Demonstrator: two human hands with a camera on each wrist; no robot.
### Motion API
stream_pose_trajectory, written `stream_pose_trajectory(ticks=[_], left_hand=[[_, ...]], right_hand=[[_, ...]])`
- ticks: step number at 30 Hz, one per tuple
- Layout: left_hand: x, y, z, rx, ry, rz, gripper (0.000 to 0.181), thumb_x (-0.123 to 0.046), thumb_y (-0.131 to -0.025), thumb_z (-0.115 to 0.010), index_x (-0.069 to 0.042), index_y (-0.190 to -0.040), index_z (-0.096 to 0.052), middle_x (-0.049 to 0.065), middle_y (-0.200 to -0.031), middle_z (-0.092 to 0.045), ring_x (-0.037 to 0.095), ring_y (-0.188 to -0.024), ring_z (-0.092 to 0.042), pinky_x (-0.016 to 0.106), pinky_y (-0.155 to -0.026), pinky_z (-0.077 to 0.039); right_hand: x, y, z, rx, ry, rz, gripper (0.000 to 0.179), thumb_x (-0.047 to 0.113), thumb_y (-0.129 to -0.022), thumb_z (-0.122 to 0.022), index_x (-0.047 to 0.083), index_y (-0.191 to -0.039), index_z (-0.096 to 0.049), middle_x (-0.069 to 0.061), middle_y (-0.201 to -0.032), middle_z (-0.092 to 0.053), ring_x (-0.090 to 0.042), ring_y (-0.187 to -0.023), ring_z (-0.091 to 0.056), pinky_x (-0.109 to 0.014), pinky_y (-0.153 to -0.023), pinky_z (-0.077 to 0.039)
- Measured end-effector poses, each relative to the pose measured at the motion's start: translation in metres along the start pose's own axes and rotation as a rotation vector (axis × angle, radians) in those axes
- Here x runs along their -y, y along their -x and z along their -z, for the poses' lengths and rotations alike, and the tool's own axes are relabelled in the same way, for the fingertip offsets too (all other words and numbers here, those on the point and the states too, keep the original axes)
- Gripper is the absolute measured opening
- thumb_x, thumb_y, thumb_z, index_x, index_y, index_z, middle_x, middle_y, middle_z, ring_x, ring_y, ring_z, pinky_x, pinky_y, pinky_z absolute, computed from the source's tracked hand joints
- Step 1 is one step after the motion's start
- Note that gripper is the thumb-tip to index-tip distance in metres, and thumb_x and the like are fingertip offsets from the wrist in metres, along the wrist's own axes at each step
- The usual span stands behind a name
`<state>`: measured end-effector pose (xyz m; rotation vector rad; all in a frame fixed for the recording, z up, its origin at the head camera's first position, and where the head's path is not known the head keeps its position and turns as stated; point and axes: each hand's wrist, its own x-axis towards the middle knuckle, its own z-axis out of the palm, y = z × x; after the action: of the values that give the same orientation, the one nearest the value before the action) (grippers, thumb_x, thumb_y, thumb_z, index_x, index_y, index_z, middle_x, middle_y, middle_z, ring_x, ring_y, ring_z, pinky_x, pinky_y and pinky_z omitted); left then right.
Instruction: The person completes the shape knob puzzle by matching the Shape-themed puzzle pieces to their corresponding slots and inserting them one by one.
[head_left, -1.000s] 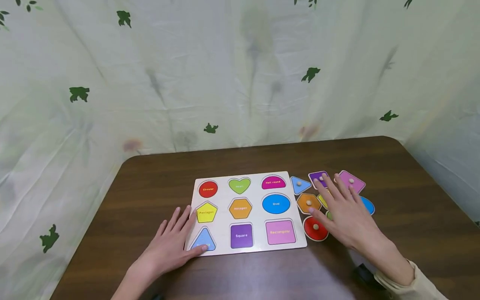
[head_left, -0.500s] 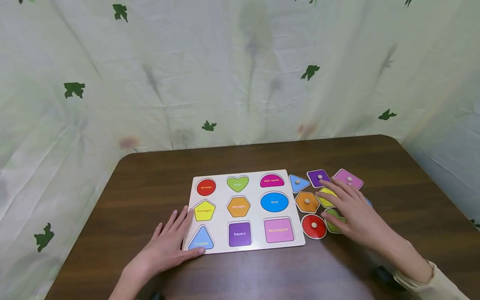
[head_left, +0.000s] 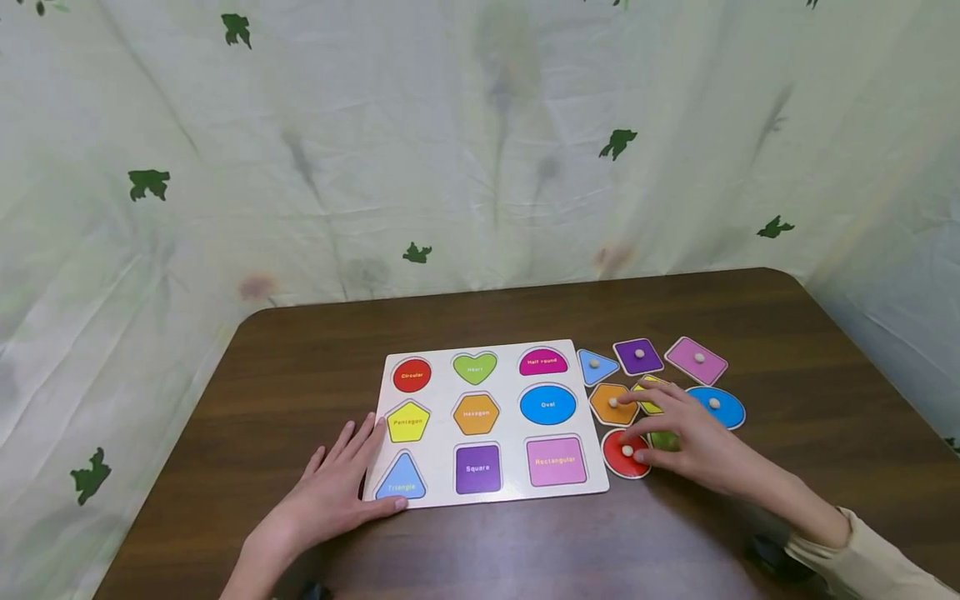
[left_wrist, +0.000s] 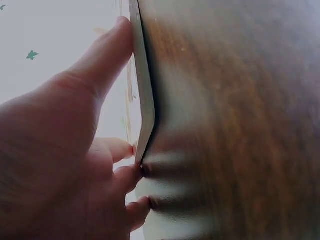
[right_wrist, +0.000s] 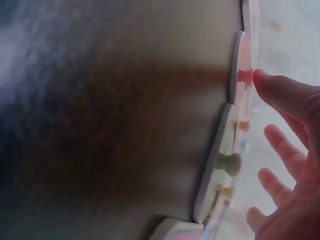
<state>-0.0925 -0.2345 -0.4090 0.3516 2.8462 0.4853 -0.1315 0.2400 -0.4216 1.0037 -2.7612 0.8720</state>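
A white shape puzzle board (head_left: 442,446) lies on the table. My left hand (head_left: 330,487) rests at its lower left corner, thumb on top and fingers stretched along the left edge; the left wrist view shows the thumb (left_wrist: 107,52) over the board's rim. My right hand (head_left: 697,437) hovers at the red circle piece (head_left: 615,460), thumb and index finger apart on either side of its knob (head_left: 627,450). In the right wrist view the thumb tip is right by that red knob (right_wrist: 245,76). Beneath the right hand, a green heart piece (head_left: 663,442) is partly covered.
Other knobbed pieces lie right of the board: blue triangle (head_left: 597,377), purple square (head_left: 648,367), pink rectangle (head_left: 712,367), orange hexagon (head_left: 603,412), yellow pentagon (head_left: 647,385) partly hidden, blue oval (head_left: 731,408). The brown table (head_left: 300,358) meets a leaf-patterned white curtain (head_left: 480,167) behind.
My right hand first drew back from over the pieces, then moved left and down to the red circle, its thumb and index finger closing in around the knob. The left hand stays on the board.
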Motion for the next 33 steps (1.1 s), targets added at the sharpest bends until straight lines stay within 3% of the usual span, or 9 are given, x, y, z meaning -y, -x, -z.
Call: stream_pose_trajectory(ticks=[7, 12, 26, 33], left_hand=[[0.001, 0.001, 0.0, -0.009, 0.007, -0.003, 0.112, -0.074, -0.075, -0.066, -0.01, -0.157, -0.025, 0.014, -0.162, -0.018, 0.041, -0.146, -0.013, 0.071, -0.107, -0.013], [0.0, 0.002, -0.001, -0.012, 0.009, 0.0, 0.112, -0.074, -0.074, -0.067, -0.011, -0.157, -0.024, 0.013, -0.162, -0.018, 0.042, -0.146, -0.013, 0.071, -0.107, -0.013], [0.0, 0.0, 0.0, -0.008, 0.003, 0.007, 0.113, -0.074, -0.074, -0.066, -0.011, -0.157, -0.024, 0.013, -0.162, -0.018, 0.041, -0.146, -0.013, 0.071, -0.107, -0.013], [-0.001, 0.002, 0.001, -0.011, -0.006, -0.002, 0.112, -0.075, -0.074, -0.066, -0.011, -0.157, -0.024, 0.013, -0.162, -0.019, 0.041, -0.146, -0.014, 0.071, -0.107, -0.015]], right_hand=[[0.0, -0.003, -0.004, 0.048, -0.009, -0.028, 0.03, 0.017, -0.075, -0.087, 0.035, -0.096, -0.077, 0.0, -0.13, -0.059, -0.036, -0.133, -0.036, -0.065, -0.098, -0.034], [0.0, -0.005, -0.004, 0.057, 0.004, -0.026, 0.029, 0.016, -0.075, -0.087, 0.037, -0.091, -0.076, 0.003, -0.126, -0.059, -0.028, -0.126, -0.041, -0.059, -0.095, -0.039], [0.006, -0.015, 0.003, 0.05, 0.003, -0.04, 0.029, 0.014, -0.074, -0.087, 0.035, -0.088, -0.071, 0.004, -0.12, -0.057, -0.022, -0.12, -0.044, -0.046, -0.088, -0.052], [0.01, -0.026, 0.003, 0.02, -0.019, -0.001, 0.028, 0.012, -0.076, -0.085, 0.033, -0.087, -0.069, 0.0, -0.12, -0.058, -0.022, -0.117, -0.047, -0.043, -0.085, -0.051]])
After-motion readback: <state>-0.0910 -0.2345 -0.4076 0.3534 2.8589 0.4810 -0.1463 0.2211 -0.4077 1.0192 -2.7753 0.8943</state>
